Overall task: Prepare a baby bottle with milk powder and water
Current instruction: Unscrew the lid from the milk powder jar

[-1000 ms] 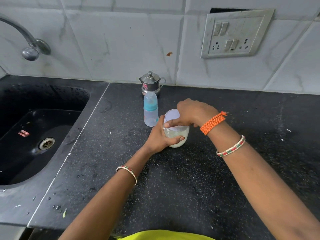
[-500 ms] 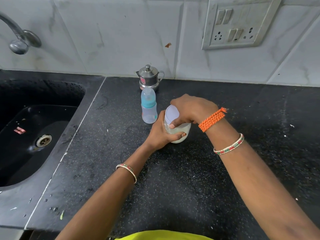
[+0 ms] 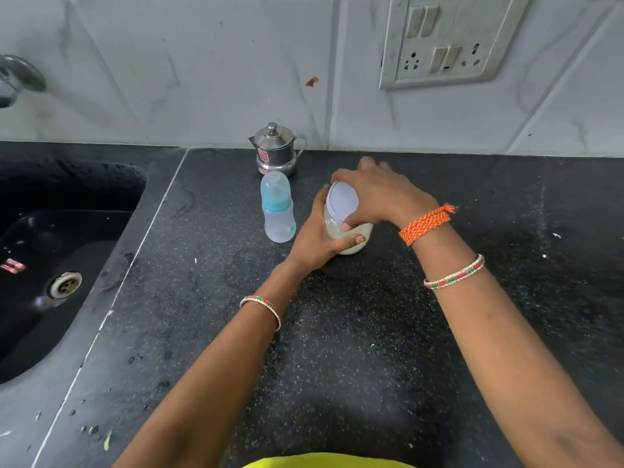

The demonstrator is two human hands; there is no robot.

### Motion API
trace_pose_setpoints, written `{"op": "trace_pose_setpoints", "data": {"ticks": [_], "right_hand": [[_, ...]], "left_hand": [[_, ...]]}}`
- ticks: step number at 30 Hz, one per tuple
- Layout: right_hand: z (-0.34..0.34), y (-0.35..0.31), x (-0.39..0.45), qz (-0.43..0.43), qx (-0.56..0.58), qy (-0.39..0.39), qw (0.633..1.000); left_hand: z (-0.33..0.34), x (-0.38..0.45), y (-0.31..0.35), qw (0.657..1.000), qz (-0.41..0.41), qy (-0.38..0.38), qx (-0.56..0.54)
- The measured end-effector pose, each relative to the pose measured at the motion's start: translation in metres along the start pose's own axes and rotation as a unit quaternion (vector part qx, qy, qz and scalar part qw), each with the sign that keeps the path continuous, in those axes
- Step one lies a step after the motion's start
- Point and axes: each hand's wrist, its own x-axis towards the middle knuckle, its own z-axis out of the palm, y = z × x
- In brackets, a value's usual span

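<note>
On the head view, the left hand (image 3: 317, 238) wraps the jar (image 3: 347, 228) of powder to steady it on the surface (image 3: 371, 332), while the right hand (image 3: 378, 194) grips its lid (image 3: 341, 200), likely to open it. The bottle (image 3: 277, 207) stands capped just beside the jar toward the sink (image 3: 50, 248), near the surface's back edge, ready for filling.

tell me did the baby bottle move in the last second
No. The baby bottle stands just in front of the steel pot, exactly as before; only the camera's view shifted.

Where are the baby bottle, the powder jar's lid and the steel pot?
baby bottle (image 3: 279, 220): head view, on its clear body.
jar lid (image 3: 342, 199): head view, on its white top.
steel pot (image 3: 276, 151): head view, on its side wall.
</note>
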Motion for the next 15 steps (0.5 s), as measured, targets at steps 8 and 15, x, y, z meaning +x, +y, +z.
{"op": "trace_pose_setpoints", "data": {"ticks": [8, 15], "right_hand": [[0.035, -0.019, -0.040, 0.068, 0.120, 0.153, 0.978], [0.108, -0.029, -0.068, 0.118, 0.268, 0.146, 0.945]], "left_hand": [[-0.015, -0.055, -0.019, 0.992, 0.013, 0.019, 0.122], [-0.015, -0.092, -0.024, 0.984, 0.022, 0.068, 0.163]]}}
